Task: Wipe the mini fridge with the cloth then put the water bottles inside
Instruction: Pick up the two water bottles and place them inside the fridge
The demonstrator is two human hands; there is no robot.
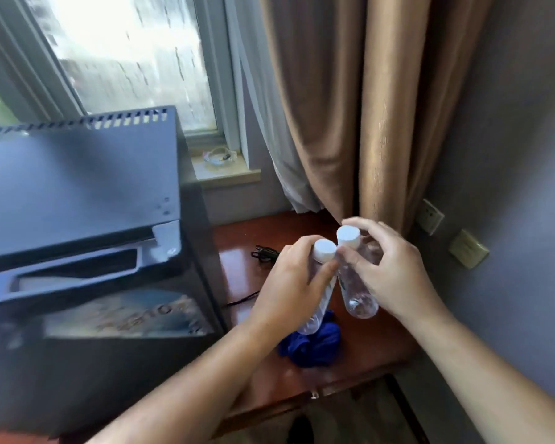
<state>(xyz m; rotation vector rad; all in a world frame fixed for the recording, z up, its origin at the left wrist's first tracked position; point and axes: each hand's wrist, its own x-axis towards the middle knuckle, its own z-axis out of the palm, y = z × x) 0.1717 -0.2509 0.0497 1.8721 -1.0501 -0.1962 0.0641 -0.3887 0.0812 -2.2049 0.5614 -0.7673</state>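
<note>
Daylight is pouring through the window [125, 52] at the back left, glaring white on the glass. A sheer curtain [263, 123] is hanging beside it, and a tan curtain [382, 107] is falling in folds towards the glossy red-brown bench [234, 251]. A grey wall [510, 155] is running along the right, carrying a socket [430, 216] and a switch plate [468, 249].

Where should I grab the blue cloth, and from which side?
Pinch the bunched folds atop the blue cloth, from above and its right side: it lies crumpled on the wooden table, and the left hand holds the left bottle over its left part.
</note>
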